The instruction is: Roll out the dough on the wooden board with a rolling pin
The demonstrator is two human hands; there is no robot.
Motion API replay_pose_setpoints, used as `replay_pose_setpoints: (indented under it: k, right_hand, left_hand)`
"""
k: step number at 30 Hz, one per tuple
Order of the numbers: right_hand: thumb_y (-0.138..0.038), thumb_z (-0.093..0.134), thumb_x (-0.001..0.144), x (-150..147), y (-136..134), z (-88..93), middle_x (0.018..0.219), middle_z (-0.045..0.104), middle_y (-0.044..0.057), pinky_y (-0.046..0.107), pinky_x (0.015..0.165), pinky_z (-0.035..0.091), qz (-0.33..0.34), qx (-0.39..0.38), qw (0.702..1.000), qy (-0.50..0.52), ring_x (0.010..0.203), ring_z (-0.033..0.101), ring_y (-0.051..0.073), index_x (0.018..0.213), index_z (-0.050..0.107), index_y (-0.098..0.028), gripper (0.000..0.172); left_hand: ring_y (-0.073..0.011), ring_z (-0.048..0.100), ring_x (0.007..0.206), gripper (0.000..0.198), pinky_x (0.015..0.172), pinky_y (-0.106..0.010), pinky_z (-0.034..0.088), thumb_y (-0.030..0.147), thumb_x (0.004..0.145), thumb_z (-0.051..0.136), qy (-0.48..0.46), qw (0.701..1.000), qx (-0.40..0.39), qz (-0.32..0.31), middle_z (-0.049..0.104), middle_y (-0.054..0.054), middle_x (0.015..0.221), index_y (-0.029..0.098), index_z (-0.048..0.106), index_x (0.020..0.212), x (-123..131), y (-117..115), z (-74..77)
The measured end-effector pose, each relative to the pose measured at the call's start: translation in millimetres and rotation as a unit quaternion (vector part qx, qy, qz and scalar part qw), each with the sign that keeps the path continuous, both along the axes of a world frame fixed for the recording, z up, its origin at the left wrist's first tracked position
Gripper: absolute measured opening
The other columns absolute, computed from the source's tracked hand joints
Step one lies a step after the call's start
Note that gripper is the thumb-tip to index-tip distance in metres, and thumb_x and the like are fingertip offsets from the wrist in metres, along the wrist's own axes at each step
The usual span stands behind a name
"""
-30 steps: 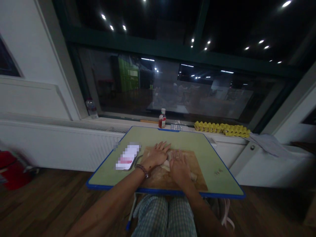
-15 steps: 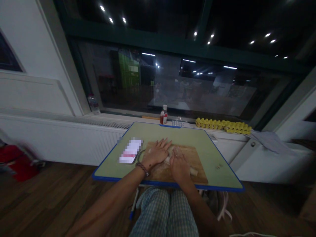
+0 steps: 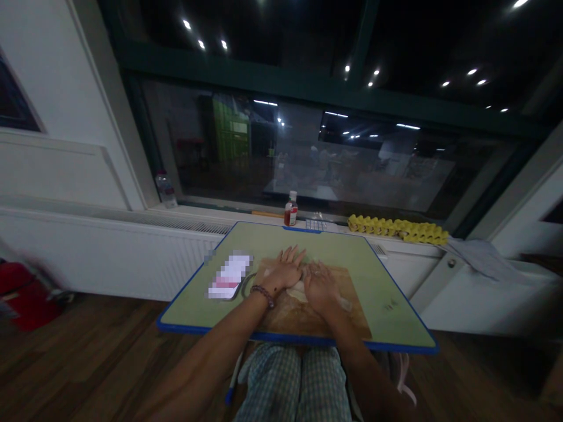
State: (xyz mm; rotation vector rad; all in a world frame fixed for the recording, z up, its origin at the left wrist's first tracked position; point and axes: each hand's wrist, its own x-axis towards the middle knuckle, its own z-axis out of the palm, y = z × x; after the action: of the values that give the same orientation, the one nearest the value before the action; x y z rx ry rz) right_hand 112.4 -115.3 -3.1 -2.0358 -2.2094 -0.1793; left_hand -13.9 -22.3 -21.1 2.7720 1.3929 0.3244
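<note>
A wooden board (image 3: 303,322) lies on a small green table with a blue edge. On it is a flat pale sheet that looks like dough (image 3: 298,291), partly under my hands. My left hand (image 3: 285,273) rests palm down over the board's left part, fingers stretched and spread. Beside it my right hand (image 3: 322,284) lies flat, fingers extended, palm on the pale stuff. A short pale rod end (image 3: 345,304) shows by my right wrist; the rest is hidden under the hand, so its kind is unclear.
A phone (image 3: 231,275) lies left of the board on the green table (image 3: 396,316). On the sill behind stand a small red-labelled bottle (image 3: 291,210), yellow egg trays (image 3: 398,227) and a clear bottle (image 3: 166,190). A grey cloth (image 3: 479,256) hangs at the right.
My hands have shifted slightly forward on the board, and more of the flat pale sheet shows between them. The rod end is less distinct. The view has tilted slightly up.
</note>
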Motion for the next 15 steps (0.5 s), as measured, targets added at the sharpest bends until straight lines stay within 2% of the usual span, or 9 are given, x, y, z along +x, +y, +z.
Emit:
replay_pose_setpoints:
  k: [5, 8, 15]
  right_hand:
    - [-0.018, 0.028, 0.099, -14, -22, -7.3, 0.151, 0.043, 0.014, 0.041, 0.118, 0.024, -0.010, 0.065, 0.997, 0.042, 0.146, 0.030, 0.025, 0.140, 0.053, -0.006, 0.050]
    - [-0.017, 0.028, 0.098, -19, -32, -7.5, 0.150, 0.046, 0.012, 0.038, 0.118, 0.025, -0.005, 0.074, 0.995, 0.059, 0.145, 0.032, 0.024, 0.137, 0.057, -0.008, 0.049]
    - [-0.016, 0.030, 0.098, -23, -40, -14.3, 0.151, 0.043, 0.012, 0.040, 0.118, 0.026, -0.007, 0.076, 0.995, 0.071, 0.145, 0.033, 0.022, 0.141, 0.053, -0.011, 0.049]
  left_hand:
    - [-0.0264, 0.015, 0.152, 0.059, 0.120, -0.052, 0.019, 0.018, 0.094, 0.033, 0.009, 0.998, 0.050, -0.041, 0.032, -0.006, 0.161, 0.023, 0.034, 0.152, -13, -29, 1.9]
    - [-0.0253, 0.016, 0.151, 0.058, 0.120, -0.051, 0.020, 0.016, 0.093, 0.032, 0.004, 0.997, 0.067, -0.043, 0.033, -0.006, 0.160, 0.021, 0.035, 0.152, -19, -43, 5.3]
    - [-0.0235, 0.016, 0.151, 0.060, 0.121, -0.048, 0.020, 0.014, 0.092, 0.032, -0.008, 0.994, 0.093, -0.058, 0.036, -0.007, 0.159, 0.020, 0.034, 0.152, -25, -53, 4.0]
